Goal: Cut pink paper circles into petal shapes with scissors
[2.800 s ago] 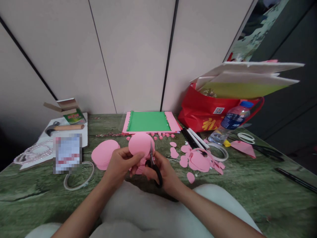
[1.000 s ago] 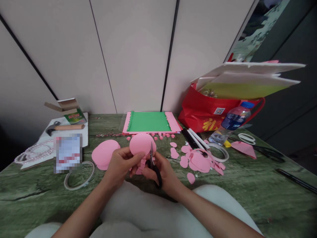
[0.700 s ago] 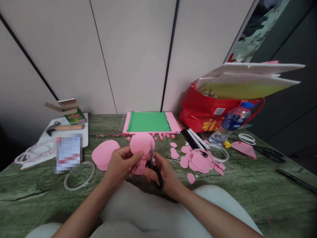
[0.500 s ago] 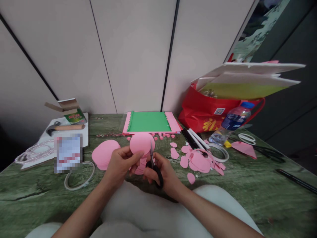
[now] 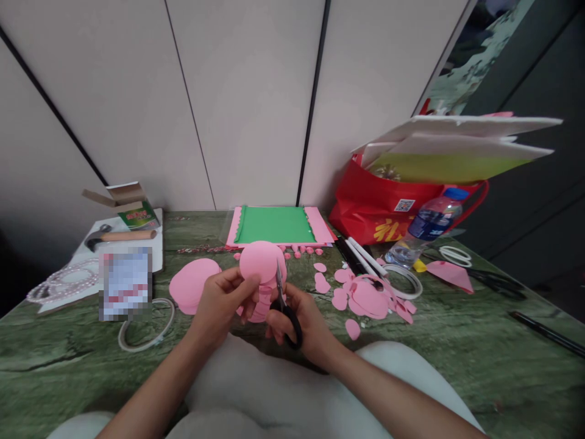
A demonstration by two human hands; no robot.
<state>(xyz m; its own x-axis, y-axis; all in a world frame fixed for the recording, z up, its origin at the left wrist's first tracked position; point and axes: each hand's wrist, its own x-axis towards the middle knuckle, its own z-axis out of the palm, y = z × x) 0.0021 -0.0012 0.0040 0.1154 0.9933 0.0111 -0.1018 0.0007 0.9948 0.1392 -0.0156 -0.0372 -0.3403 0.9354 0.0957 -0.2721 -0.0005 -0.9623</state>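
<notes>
My left hand (image 5: 225,299) pinches a round pink paper disc (image 5: 261,262) by its lower edge, thumb in front. In my right hand (image 5: 299,314) is a pair of scissors (image 5: 286,314) with black handles, its blades pointing up at the disc's right edge. Whether the blades touch the paper I cannot tell. Under both hands lie more pink paper pieces (image 5: 260,311), partly hidden. A stack of pink paper circles (image 5: 194,285) rests to the left of my left hand. Cut pink petals and scraps (image 5: 370,297) are heaped to the right.
Green card on pink sheets (image 5: 274,224) lies by the wall. A red bag (image 5: 365,204) and a water bottle (image 5: 425,228) stand at the back right, near tape rolls (image 5: 414,286) and white pens (image 5: 361,256). At left are a hammer (image 5: 123,236), an opened box (image 5: 137,213) and bead strings (image 5: 64,281).
The pink disc and my left hand have risen slightly and shifted a little. The scissors stay beside the disc's right edge, almost unmoved.
</notes>
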